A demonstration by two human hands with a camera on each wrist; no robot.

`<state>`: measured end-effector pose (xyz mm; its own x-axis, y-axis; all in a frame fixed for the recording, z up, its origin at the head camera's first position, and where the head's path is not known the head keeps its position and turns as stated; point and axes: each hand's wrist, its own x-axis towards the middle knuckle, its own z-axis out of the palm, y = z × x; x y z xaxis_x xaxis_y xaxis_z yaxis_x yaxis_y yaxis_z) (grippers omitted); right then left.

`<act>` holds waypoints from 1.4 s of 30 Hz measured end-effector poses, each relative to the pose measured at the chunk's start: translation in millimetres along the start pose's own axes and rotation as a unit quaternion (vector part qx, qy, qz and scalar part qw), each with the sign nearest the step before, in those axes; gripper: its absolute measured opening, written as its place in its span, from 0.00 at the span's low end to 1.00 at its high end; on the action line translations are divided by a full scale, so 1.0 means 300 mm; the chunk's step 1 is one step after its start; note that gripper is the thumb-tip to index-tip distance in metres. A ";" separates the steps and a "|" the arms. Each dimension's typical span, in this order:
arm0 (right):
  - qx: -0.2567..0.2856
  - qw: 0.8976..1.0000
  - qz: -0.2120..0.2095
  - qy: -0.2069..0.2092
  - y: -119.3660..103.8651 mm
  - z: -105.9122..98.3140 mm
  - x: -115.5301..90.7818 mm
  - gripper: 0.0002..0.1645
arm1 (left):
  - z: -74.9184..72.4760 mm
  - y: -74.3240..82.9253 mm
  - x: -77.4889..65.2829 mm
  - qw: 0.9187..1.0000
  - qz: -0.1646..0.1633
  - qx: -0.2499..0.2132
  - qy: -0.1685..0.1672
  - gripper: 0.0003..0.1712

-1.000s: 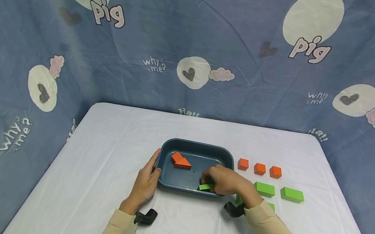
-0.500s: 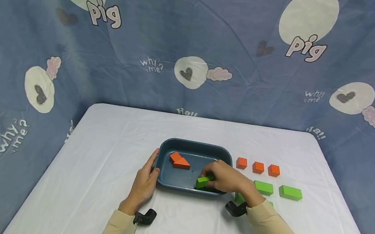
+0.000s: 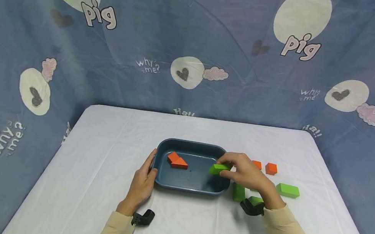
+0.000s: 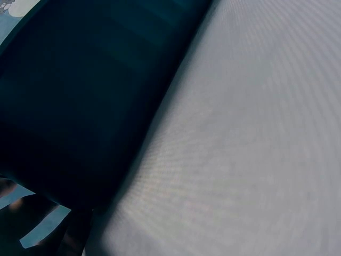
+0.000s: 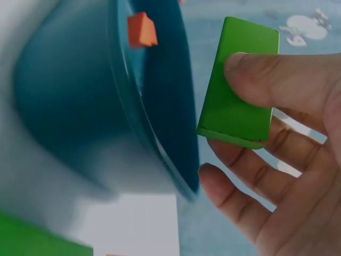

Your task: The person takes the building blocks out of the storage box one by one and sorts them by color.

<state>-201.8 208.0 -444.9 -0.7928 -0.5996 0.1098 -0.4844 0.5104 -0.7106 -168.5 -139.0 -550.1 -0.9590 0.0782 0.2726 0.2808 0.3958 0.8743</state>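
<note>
My right hand [image 3: 245, 172] pinches a green rectangular block [image 3: 217, 169] over the right end of the dark blue tray [image 3: 182, 189]. In the right wrist view the thumb presses one broad face of that block [image 5: 240, 101], with fingers behind it, above the tray's rim [image 5: 136, 101]. My left hand [image 3: 141, 185] lies along the tray's left side with its fingers straight against the wall. The left wrist view is dark and shows the tray's outer wall [image 4: 85, 96] beside part of the left hand [image 4: 32, 224]. Two orange triangular blocks [image 3: 179, 164] lie inside the tray.
Right of the tray, several blocks lie on the white tablecloth [image 3: 100, 153]: a green block [image 3: 288, 190], another green block [image 3: 239, 192], and an orange block [image 3: 271, 169]. The right hand and forearm partly cover others. A blue printed cloth [image 3: 142, 88] hangs behind the table.
The right hand has lifted the green block from the tray's floor and moved it up and to the right. The left hand keeps its place at the tray.
</note>
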 end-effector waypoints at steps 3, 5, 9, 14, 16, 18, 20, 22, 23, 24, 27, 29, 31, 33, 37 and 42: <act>0.004 1.000 0.006 0.012 0.008 -0.024 -0.024 0.15 | -0.001 0.002 0.000 1.000 0.002 -0.003 0.001 0.37; 0.000 1.000 0.006 0.018 0.012 -0.036 -0.038 0.15 | -0.001 0.003 0.000 1.000 0.004 -0.007 0.001 0.37; -0.015 0.999 0.013 0.029 0.017 -0.058 -0.067 0.16 | 0.000 0.005 -0.002 1.000 0.004 -0.012 -0.002 0.39; -0.026 0.998 0.025 0.047 0.028 -0.080 -0.107 0.18 | 0.002 0.006 -0.002 1.000 0.000 -0.005 -0.002 0.39; -0.032 0.998 0.027 0.055 0.036 -0.088 -0.126 0.19 | 0.002 0.008 -0.003 1.000 -0.008 -0.003 -0.004 0.39; -0.033 0.997 0.028 0.064 0.042 -0.098 -0.145 0.20 | 0.003 0.010 -0.003 1.000 -0.012 -0.002 -0.006 0.39; -0.037 0.996 0.033 0.070 0.048 -0.110 -0.165 0.20 | 0.004 0.013 -0.003 1.000 -0.018 -0.002 -0.008 0.39; -0.044 0.995 0.045 0.077 0.054 -0.122 -0.186 0.20 | 0.004 0.013 -0.003 1.000 -0.020 -0.001 -0.008 0.39; -0.043 0.995 0.050 0.080 0.058 -0.128 -0.197 0.20 | 0.004 0.014 -0.003 1.000 -0.022 -0.003 -0.009 0.39; -0.043 0.994 0.055 0.082 0.061 -0.134 -0.208 0.20 | 0.004 0.014 -0.003 1.000 -0.023 -0.002 -0.009 0.39; -0.043 0.993 0.067 0.089 0.071 -0.150 -0.242 0.19 | 0.004 0.015 -0.003 1.000 -0.028 -0.003 -0.010 0.39; -0.045 0.992 0.067 0.096 0.077 -0.159 -0.264 0.19 | 0.003 0.016 -0.003 0.999 -0.030 -0.003 -0.012 0.39; -0.053 0.991 0.069 0.103 0.083 -0.169 -0.284 0.20 | 0.003 0.017 -0.003 0.999 -0.031 -0.004 -0.014 0.39; -0.060 0.990 0.072 0.109 0.090 -0.177 -0.304 0.20 | 0.002 0.017 -0.004 0.999 -0.031 -0.004 -0.015 0.39; -0.064 0.988 0.079 0.116 0.099 -0.191 -0.347 0.20 | 0.003 0.018 -0.005 0.999 -0.035 -0.003 -0.017 0.40; -0.049 0.987 0.090 0.124 0.117 -0.201 -0.405 0.17 | 0.005 0.019 -0.005 0.999 -0.039 -0.001 -0.019 0.40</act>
<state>-144.8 336.0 -441.1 -0.9298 -0.3303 0.1627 -0.3507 0.6602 -0.6642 -165.5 -135.6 -546.1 -0.9788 0.0825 0.1872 0.2046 0.4007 0.8931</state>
